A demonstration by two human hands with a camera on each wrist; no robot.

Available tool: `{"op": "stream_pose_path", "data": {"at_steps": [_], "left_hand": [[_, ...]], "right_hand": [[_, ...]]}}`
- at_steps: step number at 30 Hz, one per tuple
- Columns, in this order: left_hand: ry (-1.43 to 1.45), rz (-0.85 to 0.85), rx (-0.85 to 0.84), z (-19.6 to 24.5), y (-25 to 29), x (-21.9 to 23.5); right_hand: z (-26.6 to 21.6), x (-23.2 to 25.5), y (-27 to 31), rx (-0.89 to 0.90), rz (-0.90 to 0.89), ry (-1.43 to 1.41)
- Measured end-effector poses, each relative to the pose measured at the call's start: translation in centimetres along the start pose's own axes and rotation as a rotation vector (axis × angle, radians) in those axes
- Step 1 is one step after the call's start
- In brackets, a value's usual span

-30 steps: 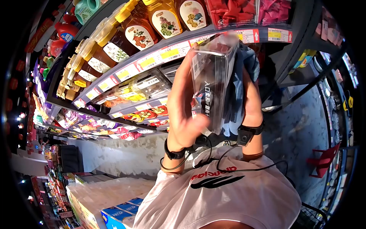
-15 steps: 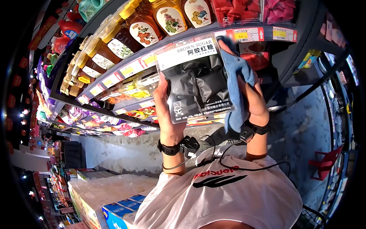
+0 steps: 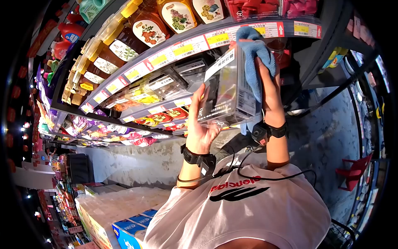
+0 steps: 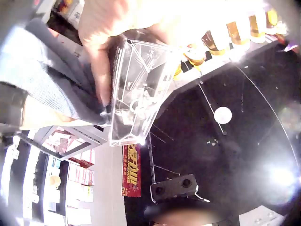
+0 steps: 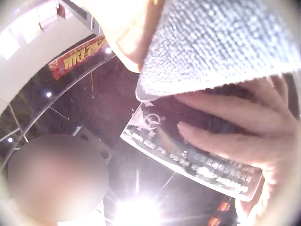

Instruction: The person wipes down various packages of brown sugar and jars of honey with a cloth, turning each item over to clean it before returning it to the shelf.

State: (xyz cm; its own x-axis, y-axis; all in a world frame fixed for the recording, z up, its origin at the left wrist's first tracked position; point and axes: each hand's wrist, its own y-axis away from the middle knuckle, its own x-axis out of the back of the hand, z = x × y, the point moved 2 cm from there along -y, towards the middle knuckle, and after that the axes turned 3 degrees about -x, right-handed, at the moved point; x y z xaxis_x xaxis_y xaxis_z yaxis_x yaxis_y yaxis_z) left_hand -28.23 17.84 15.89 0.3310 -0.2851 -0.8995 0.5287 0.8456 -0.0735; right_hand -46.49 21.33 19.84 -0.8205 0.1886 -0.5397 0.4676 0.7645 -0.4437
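Observation:
A clear plastic box of brown sugar [image 3: 222, 93], with black packets inside and a white label band, is held up before the shelf in the head view. My left hand [image 3: 202, 130] grips it from the left and below. On the other side, my right hand [image 3: 270, 91] holds a blue cloth [image 3: 251, 58], which lies against the box's upper corner and side. In the left wrist view, the bare clear end of the box [image 4: 141, 94] shows beside the cloth [image 4: 44, 70]. The right wrist view has the cloth [image 5: 216, 52] overlapping the printed face, with fingers [image 5: 225, 134] spread across that face.
Honey bottles [image 3: 143, 29] line the upper shelf, with red packets [image 3: 253, 9] to their right. Price tags [image 3: 182, 50] run along the shelf edge. More clear boxes [image 3: 161, 85] sit below. Behind, at lower left, stand stacked cartons [image 3: 132, 226]; a red stool [image 3: 352, 172] is at right.
The box was edge-on, then swung its labelled front toward the head camera, and now is turned so a barcoded side shows. The cloth has moved up over its top right corner.

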Motion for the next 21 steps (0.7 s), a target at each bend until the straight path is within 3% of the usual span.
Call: {"op": "stream_pose_path", "data": {"at_steps": [3, 5, 7, 11, 13, 14, 15, 17, 18, 19, 21], "left_hand": [[-0.027, 0.14, 0.044, -0.8, 0.0, -0.5], [0.111, 0.169, 0.11, -1.1, 0.0, -0.2], [0.027, 0.198, 0.043, -1.1, -0.2, 0.4], [-0.043, 0.035, -0.038, -0.8, 0.0, -0.1], [-0.319, -0.279, -0.114, -0.5, 0.4, -1.1], [-0.169, -0.339, 0.011, -0.4, 0.0, -0.7], [-0.167, -0.338, 0.012, -0.3, 0.2, -0.8], [-0.438, 0.097, 0.023, -0.1, 0.8, -0.3], [-0.564, 0.312, -0.048, -0.3, 0.8, 0.2], [-0.442, 0.227, 0.042, -0.1, 0.7, 1.9], [-0.46, 0.241, -0.024, 1.0, 0.4, 8.9]], "right_hand": [[-1.6, -0.1, -0.5, 0.178, -0.146, 0.293], [-2.3, 0.3, -0.5, 0.208, -0.27, 0.381], [-2.9, -0.2, 0.1, 0.145, -0.316, 0.376], [-3.9, -1.0, 0.7, 0.211, -0.32, 0.498], [-4.3, -0.9, 0.9, 0.215, -0.268, 0.475], [-4.3, -0.8, 0.8, 0.217, -0.239, 0.478], [-3.9, -0.6, 0.7, 0.223, -0.214, 0.472], [-3.3, -0.3, 0.3, 0.26, -0.152, 0.527], [-2.9, -0.1, 0.1, 0.259, -0.155, 0.526], [-2.4, 0.2, -0.2, 0.224, -0.156, 0.586], [-2.0, 0.1, -0.2, 0.178, -0.148, 0.7]]}}
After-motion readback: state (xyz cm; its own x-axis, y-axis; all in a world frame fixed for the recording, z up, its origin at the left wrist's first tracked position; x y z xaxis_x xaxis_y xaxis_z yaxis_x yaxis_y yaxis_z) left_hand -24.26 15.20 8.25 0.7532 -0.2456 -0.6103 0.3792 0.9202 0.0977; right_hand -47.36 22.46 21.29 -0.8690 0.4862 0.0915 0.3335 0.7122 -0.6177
